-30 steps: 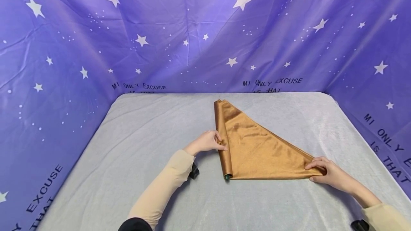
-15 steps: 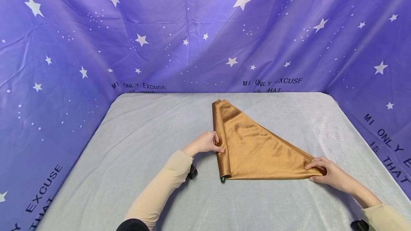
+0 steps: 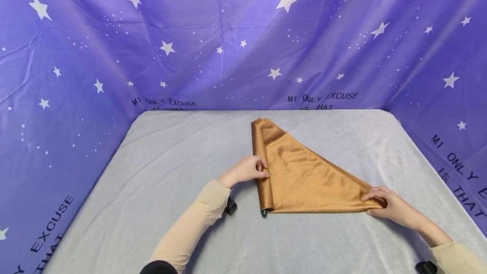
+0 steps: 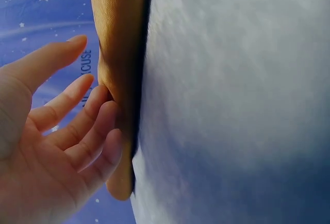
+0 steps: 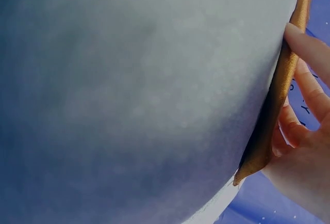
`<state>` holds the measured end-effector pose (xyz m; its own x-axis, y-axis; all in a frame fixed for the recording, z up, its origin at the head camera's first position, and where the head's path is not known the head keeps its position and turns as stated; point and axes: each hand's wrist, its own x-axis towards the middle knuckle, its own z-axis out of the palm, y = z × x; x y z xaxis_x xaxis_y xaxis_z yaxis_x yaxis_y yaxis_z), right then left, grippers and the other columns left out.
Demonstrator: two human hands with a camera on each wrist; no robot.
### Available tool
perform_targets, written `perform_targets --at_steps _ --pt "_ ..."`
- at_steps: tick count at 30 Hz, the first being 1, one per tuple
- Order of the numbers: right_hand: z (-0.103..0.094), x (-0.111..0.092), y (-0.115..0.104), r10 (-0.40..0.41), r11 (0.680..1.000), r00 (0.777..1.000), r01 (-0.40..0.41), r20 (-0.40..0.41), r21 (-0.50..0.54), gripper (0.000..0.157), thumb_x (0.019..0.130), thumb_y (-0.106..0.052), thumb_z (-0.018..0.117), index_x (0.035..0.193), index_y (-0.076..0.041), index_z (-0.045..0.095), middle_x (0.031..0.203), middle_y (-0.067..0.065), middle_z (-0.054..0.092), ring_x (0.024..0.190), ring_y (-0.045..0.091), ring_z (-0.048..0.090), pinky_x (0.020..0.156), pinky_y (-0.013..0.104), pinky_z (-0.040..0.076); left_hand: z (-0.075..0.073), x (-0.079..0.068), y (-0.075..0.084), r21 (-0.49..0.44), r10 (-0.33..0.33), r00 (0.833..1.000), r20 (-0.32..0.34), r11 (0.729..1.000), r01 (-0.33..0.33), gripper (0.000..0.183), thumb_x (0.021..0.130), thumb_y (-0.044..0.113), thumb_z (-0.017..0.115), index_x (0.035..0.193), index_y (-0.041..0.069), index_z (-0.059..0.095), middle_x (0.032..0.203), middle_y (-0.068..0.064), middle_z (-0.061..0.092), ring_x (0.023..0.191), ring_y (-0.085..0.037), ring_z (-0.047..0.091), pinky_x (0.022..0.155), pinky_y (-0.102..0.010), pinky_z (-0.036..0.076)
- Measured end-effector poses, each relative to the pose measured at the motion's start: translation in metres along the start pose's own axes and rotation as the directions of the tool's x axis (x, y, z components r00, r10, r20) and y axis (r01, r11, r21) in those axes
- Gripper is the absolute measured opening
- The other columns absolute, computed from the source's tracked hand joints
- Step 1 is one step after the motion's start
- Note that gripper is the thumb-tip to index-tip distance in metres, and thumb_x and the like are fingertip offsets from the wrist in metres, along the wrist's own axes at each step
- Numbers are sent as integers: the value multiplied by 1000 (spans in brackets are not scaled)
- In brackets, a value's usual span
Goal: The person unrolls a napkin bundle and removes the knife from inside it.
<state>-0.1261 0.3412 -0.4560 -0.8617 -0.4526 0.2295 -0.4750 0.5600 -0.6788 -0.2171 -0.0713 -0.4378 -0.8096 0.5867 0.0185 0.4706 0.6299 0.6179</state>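
Observation:
A golden-brown satin cloth (image 3: 304, 176) lies as a triangle on the table, its point toward the right. Along its left side the fabric forms a long roll (image 3: 267, 193), and a dark green tip (image 3: 264, 213) sticks out at the near end. My left hand (image 3: 246, 169) is at the middle of this roll. In the left wrist view the fingertips (image 4: 114, 111) touch the roll, while the thumb stands apart from it. My right hand (image 3: 392, 208) rests on the right corner, fingers spread over the fabric and thumb at the near edge (image 5: 296, 34).
A pale grey velvety cover (image 3: 171, 147) spreads over the table. Purple curtains with white stars (image 3: 213, 33) hang behind it and along both sides. Each wrist carries a small black device (image 3: 230, 205).
The roll has shifted slightly left, and its green end shows more. My left hand first followed it leftward, then moved slightly right over the roll. My right hand stays in place.

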Motion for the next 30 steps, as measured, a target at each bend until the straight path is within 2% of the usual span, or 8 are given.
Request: perform_targets --at_steps 9,19,26,30 --pt "0 0 -2 25 999 1000 -25 3 -22 33 63 4 73 90 -12 63 95 -9 50 102 -17 25 80 1 16 5 7 8 82 43 999 2 996 -43 22 77 22 68 92 8 61 70 3 54 65 -7 49 63 -20 39" --pt "0 -1 -2 29 999 1000 -29 8 -14 31 63 2 73 90 -11 63 94 -9 50 102 -17 26 80 2 17 11 9 11 139 41 998 43 989 -47 26 77 28 68 95 10 63 76 -2 54 66 -8 44 61 -19 35" --pt "1 -1 3 4 1000 1000 -4 5 -2 35 62 6 72 90 -12 63 95 -10 50 104 -17 25 81 1 16 12 9 13 161 18 997 73 986 -30 26 76 31 69 91 11 62 78 0 50 73 -10 42 63 -21 36" --pt "1 -1 4 -24 1000 1000 24 -7 5 37 61 9 72 90 -12 64 94 -10 50 104 -16 26 82 1 17 13 10 9 162 36 996 80 986 -49 24 75 30 69 87 11 62 79 0 52 76 -11 42 66 -22 36"
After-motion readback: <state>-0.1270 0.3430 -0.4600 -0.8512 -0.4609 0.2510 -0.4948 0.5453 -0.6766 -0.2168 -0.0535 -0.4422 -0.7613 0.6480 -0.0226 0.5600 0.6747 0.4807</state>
